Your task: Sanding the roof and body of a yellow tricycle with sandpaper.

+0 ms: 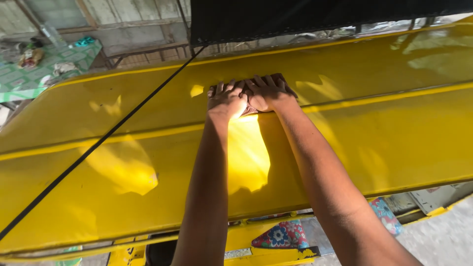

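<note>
Both my arms reach out over a glossy yellow vehicle roof panel (374, 133). My left hand (225, 100) and my right hand (268, 92) lie side by side, fingers spread flat, pressing a dark brown cloth (281, 79) against the panel near its far edge. Only the rim of the cloth shows around my fingers. Neither hand closes around it; both palms rest on top.
A black cord (98, 143) runs diagonally across the panel from lower left to upper middle. A dark awning (305, 17) hangs above the far side. Beyond at left stands a table with a green patterned cover (34, 74). Below the panel, a floral seat cushion (283, 234) shows.
</note>
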